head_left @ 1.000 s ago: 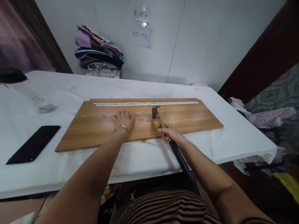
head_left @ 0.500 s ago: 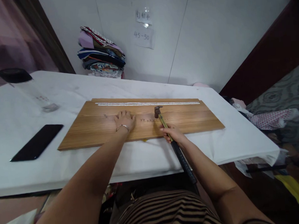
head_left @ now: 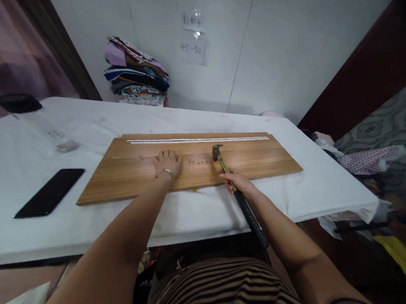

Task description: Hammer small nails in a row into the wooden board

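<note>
A long wooden board [head_left: 258, 160] lies on a white table [head_left: 200, 216]. My left hand [head_left: 167, 163] rests flat on the board, fingers stretched out, a bracelet at the wrist. My right hand [head_left: 237, 182] is closed round the shaft of a hammer [head_left: 224, 166], near the board's front edge. The hammer's head hangs just over the right end of a short row of nails [head_left: 200, 162] standing in the board between my hands. A white strip [head_left: 198, 140] runs along the far edge of the board.
A black phone [head_left: 49, 192] lies at the left of the table. A clear bottle with a black cap [head_left: 32, 119] lies behind it. A pile of folded cloth [head_left: 136, 78] stands against the wall. Paper notes [head_left: 193, 35] hang on the wall. Clutter covers the floor at right.
The hammer head has shifted a little to the right along the nail row, and my right hand moved with it. My left hand has stayed flat on the board.
</note>
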A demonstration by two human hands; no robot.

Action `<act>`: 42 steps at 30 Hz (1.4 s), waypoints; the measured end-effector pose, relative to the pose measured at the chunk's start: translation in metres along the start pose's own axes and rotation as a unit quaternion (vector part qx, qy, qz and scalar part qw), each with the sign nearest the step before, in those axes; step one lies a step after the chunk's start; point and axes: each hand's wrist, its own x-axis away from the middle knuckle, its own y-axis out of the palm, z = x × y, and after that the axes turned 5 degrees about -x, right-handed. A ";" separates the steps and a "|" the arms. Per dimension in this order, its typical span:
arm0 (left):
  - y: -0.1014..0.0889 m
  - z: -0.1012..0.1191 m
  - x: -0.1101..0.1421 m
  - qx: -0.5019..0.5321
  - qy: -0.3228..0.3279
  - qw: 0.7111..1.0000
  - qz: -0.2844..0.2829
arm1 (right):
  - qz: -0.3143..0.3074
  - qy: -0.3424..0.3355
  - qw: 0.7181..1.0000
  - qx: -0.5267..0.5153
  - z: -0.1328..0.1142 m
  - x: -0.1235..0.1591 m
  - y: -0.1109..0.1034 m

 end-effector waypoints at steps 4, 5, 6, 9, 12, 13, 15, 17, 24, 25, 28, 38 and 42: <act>0.000 0.000 -0.001 0.000 -0.003 1.000 0.001 | 0.001 0.008 1.000 -0.009 0.001 -0.002 -0.002; 0.001 0.000 -0.002 0.000 -0.002 1.000 0.002 | 0.001 0.008 1.000 -0.011 0.001 -0.003 -0.003; 0.001 -0.001 -0.002 -0.001 -0.001 1.000 0.003 | 0.001 0.005 1.000 -0.014 0.002 -0.003 -0.004; 0.003 -0.002 -0.004 -0.001 0.001 1.000 0.005 | 0.004 -0.007 1.000 -0.019 0.002 -0.004 -0.006; 0.005 -0.003 -0.004 -0.001 0.001 1.000 0.008 | 0.003 -0.006 1.000 -0.021 0.003 -0.005 -0.009; 0.006 -0.003 -0.004 -0.002 0.001 1.000 0.010 | 0.002 -0.004 1.000 -0.021 0.003 -0.005 -0.009; 0.006 -0.003 -0.004 -0.003 -0.001 1.000 0.011 | 0.000 0.001 1.000 -0.021 0.003 -0.006 -0.011; 0.005 -0.002 -0.004 -0.002 -0.001 1.000 0.011 | 0.001 -0.001 1.000 -0.023 0.003 -0.005 -0.012; 0.001 -0.001 -0.002 -0.003 -0.001 1.000 0.005 | 0.007 -0.002 1.000 -0.021 -0.001 -0.001 -0.017; 0.001 -0.001 -0.002 -0.004 -0.002 1.000 0.005 | 0.010 0.002 1.000 -0.021 0.000 -0.001 -0.018; 0.001 -0.001 -0.002 -0.008 -0.004 1.000 0.004 | 0.017 0.006 1.000 -0.023 0.001 -0.001 -0.019; 0.004 -0.003 -0.004 0.000 0.001 1.000 0.009 | 0.016 0.005 1.000 -0.024 0.000 -0.001 -0.024; 0.004 -0.003 -0.004 -0.004 -0.001 1.000 0.011 | 0.019 0.003 0.999 -0.027 0.001 0.001 -0.026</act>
